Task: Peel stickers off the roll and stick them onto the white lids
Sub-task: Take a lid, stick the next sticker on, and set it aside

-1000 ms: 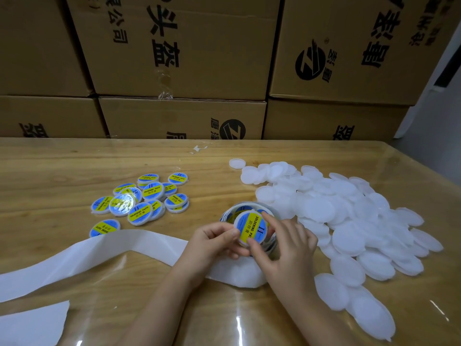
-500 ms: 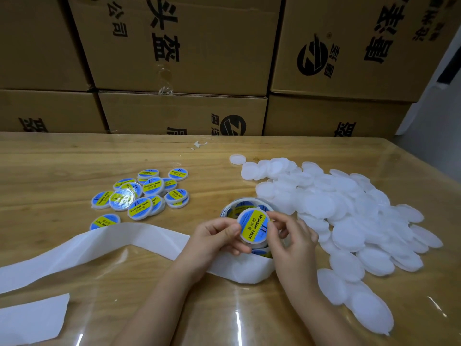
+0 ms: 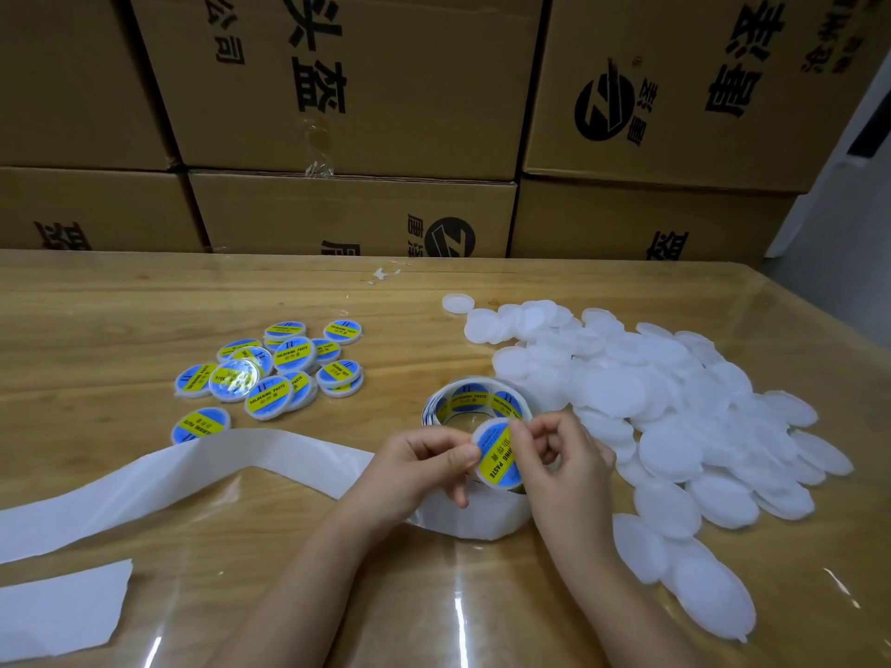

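Observation:
A white lid with a blue and yellow sticker (image 3: 496, 456) is held upright just in front of the sticker roll (image 3: 475, 401). My left hand (image 3: 419, 467) pinches its left edge between thumb and fingers. My right hand (image 3: 564, 467) pinches its right edge, with the thumb on the sticker's face. A large pile of bare white lids (image 3: 665, 417) spreads over the table to the right. Several stickered lids (image 3: 275, 373) lie in a cluster at the left.
A long strip of white backing paper (image 3: 183, 479) runs from the roll to the table's left edge, with a torn piece (image 3: 58, 605) near the front left corner. Stacked cardboard boxes (image 3: 366, 89) stand as a wall behind the wooden table (image 3: 120, 301).
The lid has turned between my fingers, so its yellow band now runs nearly upright. Both hands have kept their hold and stayed near the roll.

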Motion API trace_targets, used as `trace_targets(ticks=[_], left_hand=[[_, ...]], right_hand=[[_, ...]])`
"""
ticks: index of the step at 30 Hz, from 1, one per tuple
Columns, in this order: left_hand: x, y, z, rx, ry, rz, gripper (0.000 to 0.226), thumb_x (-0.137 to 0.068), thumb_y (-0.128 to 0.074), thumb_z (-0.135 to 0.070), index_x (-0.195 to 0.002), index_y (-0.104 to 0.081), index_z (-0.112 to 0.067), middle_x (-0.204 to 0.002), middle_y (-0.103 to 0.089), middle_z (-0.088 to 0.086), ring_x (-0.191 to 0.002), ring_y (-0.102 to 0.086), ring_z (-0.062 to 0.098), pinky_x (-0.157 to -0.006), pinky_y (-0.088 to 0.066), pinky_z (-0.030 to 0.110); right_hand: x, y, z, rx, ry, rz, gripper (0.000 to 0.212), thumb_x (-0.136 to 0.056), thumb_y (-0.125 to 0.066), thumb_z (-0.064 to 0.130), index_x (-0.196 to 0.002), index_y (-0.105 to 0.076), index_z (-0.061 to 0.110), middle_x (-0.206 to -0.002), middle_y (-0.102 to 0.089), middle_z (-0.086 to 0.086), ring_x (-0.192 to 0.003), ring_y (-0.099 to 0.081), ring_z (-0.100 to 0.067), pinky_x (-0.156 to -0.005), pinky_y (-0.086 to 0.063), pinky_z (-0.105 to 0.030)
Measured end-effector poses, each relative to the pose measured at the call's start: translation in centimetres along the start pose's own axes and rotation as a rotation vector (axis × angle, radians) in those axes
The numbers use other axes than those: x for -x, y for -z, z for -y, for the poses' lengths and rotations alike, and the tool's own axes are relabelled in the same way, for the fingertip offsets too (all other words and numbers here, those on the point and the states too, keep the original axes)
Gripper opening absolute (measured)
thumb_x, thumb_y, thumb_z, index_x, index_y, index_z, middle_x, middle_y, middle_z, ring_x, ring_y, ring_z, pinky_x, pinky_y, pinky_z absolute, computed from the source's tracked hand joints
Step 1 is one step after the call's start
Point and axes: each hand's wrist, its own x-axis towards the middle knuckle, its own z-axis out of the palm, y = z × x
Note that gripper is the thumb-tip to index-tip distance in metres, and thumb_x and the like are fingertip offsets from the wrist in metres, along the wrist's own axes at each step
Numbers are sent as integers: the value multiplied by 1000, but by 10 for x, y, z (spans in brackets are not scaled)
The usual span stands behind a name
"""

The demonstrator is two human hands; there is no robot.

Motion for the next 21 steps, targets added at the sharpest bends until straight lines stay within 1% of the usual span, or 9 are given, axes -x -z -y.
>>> trace_targets(ticks=[4, 7, 9, 11, 12, 16, 18, 20, 21], left_hand=[[0, 0, 0, -42, 8, 36, 15, -83, -62, -23, -74, -74, -20, -53, -59, -4, -48, -53, 7, -62, -44, 16], [-1, 1, 0, -50, 20, 43, 15, -80, -64, -23, -70, -74, -23, -53, -60, -5, -48, -54, 6, -61, -44, 15], [-1, 1, 0, -52, 23, 38, 14, -80, -65, -22, -69, -73, -20, -52, -59, -4, -48, -53, 6, -60, -44, 15], [-1, 2, 0, -55, 19, 37, 14, -80, -65, -22, -68, -72, -20, -49, -57, -4, -48, -52, 6, -60, -43, 15], [-1, 3, 0, -54, 19, 37, 14, -80, -65, -22, -68, -71, -20, -49, -57, -4, -48, -51, 7, -60, -43, 15], [-1, 4, 1, -42, 20, 30, 15, -79, -65, -22, -67, -73, -23, -51, -60, -3, -50, -55, 8, -61, -44, 16], [-1, 3, 2, -6, 17, 24, 15, -82, -67, -21, -68, -74, -22, -56, -65, -2, -54, -61, 9, -62, -47, 16], [0, 3, 4, 45, 16, 11, 15, -84, -66, -20, -72, -75, -20, -63, -69, 1, -60, -65, 9, -64, -49, 17], [0, 3, 5, 64, 19, 1, 16, -84, -64, -19, -72, -75, -20, -66, -70, 2, -62, -66, 10, -64, -50, 17]], right_hand=[[2, -2, 0, 30, 14, 6, 28, -79, -74, 30, -68, -51, 20, -54, -48, 9, -57, -51, -18, -77, -45, -53], [3, -4, -4, 77, 37, 24, 28, -79, -72, 38, -70, -49, 25, -55, -46, 12, -60, -50, -6, -84, -40, -43], [4, -4, -5, 87, 25, 56, 28, -75, -66, 50, -72, -48, 29, -59, -49, 11, -67, -52, -6, -87, -35, -35], [5, -4, -5, 97, 9, 90, 35, -67, -56, 67, -73, -44, 35, -64, -52, 10, -75, -52, -10, -83, -29, -26], [6, -4, -5, 111, 12, 99, 38, -64, -52, 71, -74, -42, 36, -66, -53, 10, -77, -52, -12, -82, -27, -24], [7, -5, -4, 125, 28, 114, 45, -60, -50, 75, -80, -44, 35, -71, -54, 12, -81, -48, -6, -81, -26, -24], [6, -4, -3, 119, 37, 111, 48, -60, -51, 75, -83, -46, 33, -73, -54, 13, -82, -49, -5, -83, -27, -24], [4, -3, -2, 117, 62, 113, 46, -61, -52, 73, -86, -46, 35, -74, -56, 13, -81, -52, -8, -85, -27, -25], [4, -3, -2, 117, 75, 113, 44, -61, -52, 71, -87, -46, 35, -74, -57, 13, -81, -52, -6, -86, -28, -27]])
